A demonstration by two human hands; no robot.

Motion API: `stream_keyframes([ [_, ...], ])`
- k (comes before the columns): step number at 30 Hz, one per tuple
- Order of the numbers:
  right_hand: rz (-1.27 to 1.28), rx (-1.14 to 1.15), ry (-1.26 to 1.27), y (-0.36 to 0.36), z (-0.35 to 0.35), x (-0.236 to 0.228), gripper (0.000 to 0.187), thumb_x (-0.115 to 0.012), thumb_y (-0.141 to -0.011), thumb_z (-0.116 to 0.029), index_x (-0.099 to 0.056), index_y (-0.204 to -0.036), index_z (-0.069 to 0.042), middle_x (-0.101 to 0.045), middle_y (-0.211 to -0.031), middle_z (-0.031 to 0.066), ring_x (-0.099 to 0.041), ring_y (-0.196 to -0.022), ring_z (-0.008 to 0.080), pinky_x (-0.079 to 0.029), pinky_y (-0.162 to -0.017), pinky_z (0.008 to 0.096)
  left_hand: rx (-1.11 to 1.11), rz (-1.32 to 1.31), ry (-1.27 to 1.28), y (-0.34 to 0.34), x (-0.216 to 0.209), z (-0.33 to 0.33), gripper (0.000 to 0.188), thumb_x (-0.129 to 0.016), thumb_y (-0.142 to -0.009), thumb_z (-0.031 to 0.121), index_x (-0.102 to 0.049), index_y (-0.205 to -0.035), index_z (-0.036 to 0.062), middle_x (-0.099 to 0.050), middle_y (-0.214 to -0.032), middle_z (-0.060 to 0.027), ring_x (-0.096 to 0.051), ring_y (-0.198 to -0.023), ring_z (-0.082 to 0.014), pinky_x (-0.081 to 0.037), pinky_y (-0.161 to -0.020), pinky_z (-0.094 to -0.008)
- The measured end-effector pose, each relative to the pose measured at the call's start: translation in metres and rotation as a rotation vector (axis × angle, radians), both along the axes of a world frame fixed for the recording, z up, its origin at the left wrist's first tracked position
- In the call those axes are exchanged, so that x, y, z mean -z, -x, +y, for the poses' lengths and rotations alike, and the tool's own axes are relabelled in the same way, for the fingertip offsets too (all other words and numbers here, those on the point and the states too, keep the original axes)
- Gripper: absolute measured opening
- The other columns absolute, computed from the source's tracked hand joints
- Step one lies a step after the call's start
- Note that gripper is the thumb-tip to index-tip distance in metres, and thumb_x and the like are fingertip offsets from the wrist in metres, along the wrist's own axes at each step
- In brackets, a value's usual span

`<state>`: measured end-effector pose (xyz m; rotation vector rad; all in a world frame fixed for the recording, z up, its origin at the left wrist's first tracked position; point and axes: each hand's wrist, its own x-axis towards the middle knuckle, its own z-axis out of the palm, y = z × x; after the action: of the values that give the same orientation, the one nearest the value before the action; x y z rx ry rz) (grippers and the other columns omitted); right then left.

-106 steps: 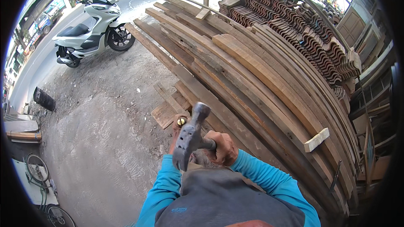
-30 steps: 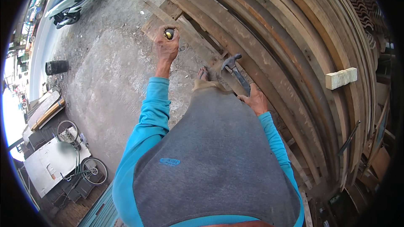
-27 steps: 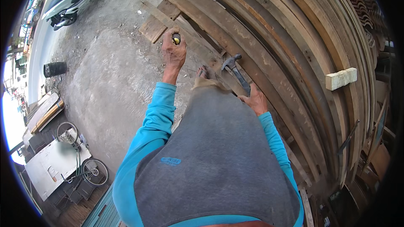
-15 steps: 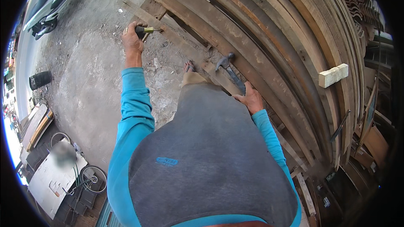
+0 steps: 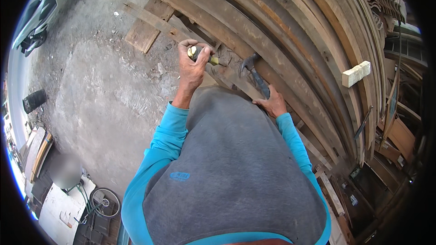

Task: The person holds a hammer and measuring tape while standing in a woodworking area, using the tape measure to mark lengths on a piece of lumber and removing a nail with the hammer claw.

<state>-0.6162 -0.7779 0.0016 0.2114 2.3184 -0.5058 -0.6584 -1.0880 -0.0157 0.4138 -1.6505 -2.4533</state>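
My left hand [image 5: 192, 69] is closed round the black-and-yellow handle of a screwdriver [image 5: 215, 61]. Its tip points right, over a narrow wooden strip [image 5: 156, 20] that runs diagonally in front of me. I cannot tell whether the tip touches the wood. My right hand [image 5: 273, 103] grips the lower handle of a claw hammer [image 5: 259, 80], whose dark metal head lies toward the planks on the far side. My fingers hide the end of the hammer's handle.
Long stacked planks [image 5: 290, 31] fill the right side, with a pale wood block [image 5: 356, 73] on them. A short board [image 5: 144, 34] lies on the concrete ground [image 5: 104, 86]. Left are a motorcycle [image 5: 38, 13], a black bucket [image 5: 34, 101] and a bicycle wheel [image 5: 105, 202].
My left hand has moved right and closer to my body with the screwdriver, toward the hammer. My right hand has stayed nearly in place on the hammer. The view has shifted slightly.
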Motion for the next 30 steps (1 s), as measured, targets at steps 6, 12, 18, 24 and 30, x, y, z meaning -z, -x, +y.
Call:
stream_keyframes([
  [6, 0.065, -0.023, 0.068, -0.001, 0.007, 0.002, 0.088, -0.09, -0.067, -0.044, -0.053, -0.133, 0.001, -0.064, -0.125, 0.0294, -0.062, -0.118, 0.0429, -0.05, -0.101, 0.045, 0.099, -0.019, 0.393, 0.019, 0.002, 0.029, 0.033, -0.075, -0.095, 0.023, -0.052, -0.115, 0.0092, -0.067, -0.097, -0.002, -0.064, -0.086, -0.0085, -0.055, -0.071, -0.0232],
  [12, 0.124, -0.092, 0.207, -0.001, 0.016, 0.023, 0.082, -0.088, -0.07, -0.039, -0.054, -0.133, 0.001, -0.067, -0.119, 0.0298, -0.065, -0.113, 0.0433, -0.052, -0.098, 0.046, 0.007, 0.039, 0.48, 0.02, 0.019, 0.036, 0.036, -0.072, -0.096, 0.029, -0.051, -0.118, 0.0094, -0.064, -0.093, -0.0003, -0.062, -0.079, -0.0087, -0.053, -0.066, -0.0243],
  [18, 0.121, -0.097, 0.216, 0.0, 0.022, 0.029, 0.079, -0.086, -0.072, -0.038, -0.054, -0.133, 0.001, -0.066, -0.119, 0.0308, -0.064, -0.113, 0.0448, -0.052, -0.097, 0.0468, 0.075, 0.048, 0.413, 0.001, 0.009, 0.039, 0.036, -0.069, -0.099, 0.027, -0.048, -0.121, 0.0078, -0.066, -0.098, -0.0031, -0.064, -0.088, -0.0112, -0.055, -0.076, -0.0268],
  [24, 0.103, -0.131, 0.209, 0.001, 0.022, 0.018, 0.081, -0.085, -0.073, -0.04, -0.052, -0.134, 0.002, -0.065, -0.12, 0.0322, -0.063, -0.115, 0.0457, -0.052, -0.098, 0.0471, 0.142, 0.103, 0.415, -0.017, 0.01, 0.032, 0.038, -0.069, -0.099, 0.022, -0.046, -0.126, 0.0088, -0.068, -0.111, -0.0067, -0.064, -0.104, -0.014, -0.054, -0.089, -0.0285],
  [30, 0.147, -0.132, 0.19, 0.0, 0.02, 0.017, 0.081, -0.086, -0.073, -0.038, -0.052, -0.133, 0.004, -0.065, -0.121, 0.0327, -0.063, -0.114, 0.046, -0.052, -0.098, 0.0467, 0.102, 0.012, 0.409, -0.042, 0.002, 0.029, 0.039, -0.069, -0.098, 0.014, -0.047, -0.129, 0.0062, -0.068, -0.115, -0.0087, -0.064, -0.106, -0.0153, -0.053, -0.091, -0.0291],
])
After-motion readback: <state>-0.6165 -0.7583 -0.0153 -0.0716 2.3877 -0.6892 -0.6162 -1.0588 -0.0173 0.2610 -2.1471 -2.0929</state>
